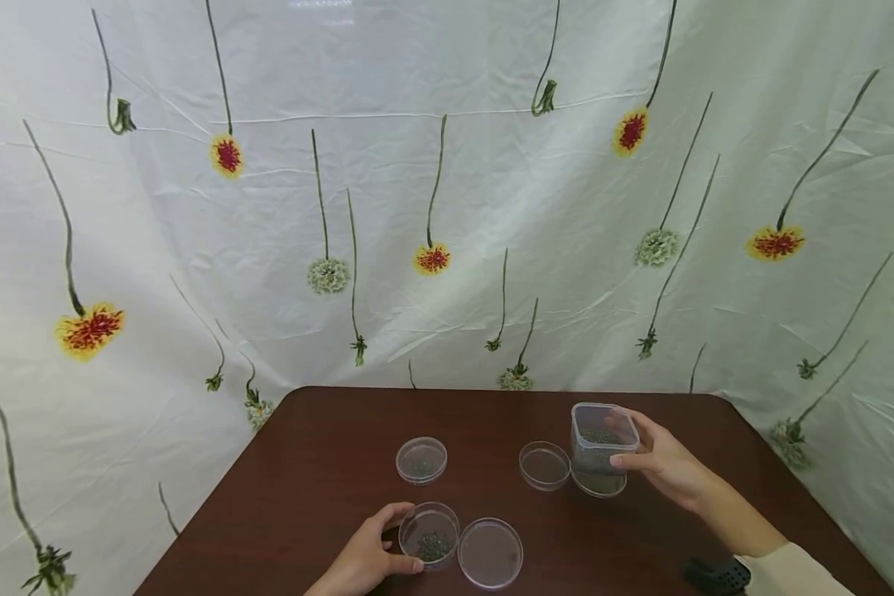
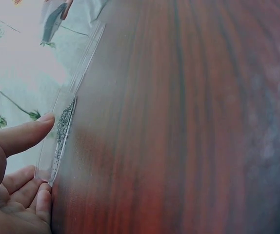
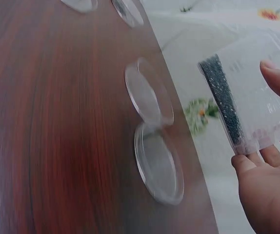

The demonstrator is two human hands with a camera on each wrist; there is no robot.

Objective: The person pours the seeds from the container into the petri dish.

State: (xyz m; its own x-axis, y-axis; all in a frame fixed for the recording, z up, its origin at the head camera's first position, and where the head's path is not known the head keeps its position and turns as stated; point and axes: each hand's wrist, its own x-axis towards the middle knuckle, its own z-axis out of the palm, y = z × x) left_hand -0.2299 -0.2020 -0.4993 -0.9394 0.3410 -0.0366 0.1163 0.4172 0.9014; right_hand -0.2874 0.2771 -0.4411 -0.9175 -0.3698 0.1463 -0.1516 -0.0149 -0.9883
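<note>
My left hand (image 1: 368, 553) holds a clear petri dish (image 1: 428, 518) by its side on the table, thumb and fingers on opposite edges. Small dark green granules (image 1: 434, 546) lie in the dish, seen edge-on in the left wrist view. My right hand (image 1: 670, 470) grips a clear, square plastic tub (image 3: 252, 87) raised off the table, thumb on one side and fingers on the other. A layer of dark granules (image 3: 222, 97) covers its bottom. Below the tub, a shallow round dish (image 1: 600, 488) is partly hidden by it in the head view.
Beside the left-hand dish lies a round clear dish or lid (image 1: 490, 553). Another petri dish (image 1: 420, 458) with a few granules sits farther back, and one more (image 1: 544, 465) stands left of the tub. A brown wooden table (image 1: 328, 463) ends at a flowered white curtain (image 1: 387, 190).
</note>
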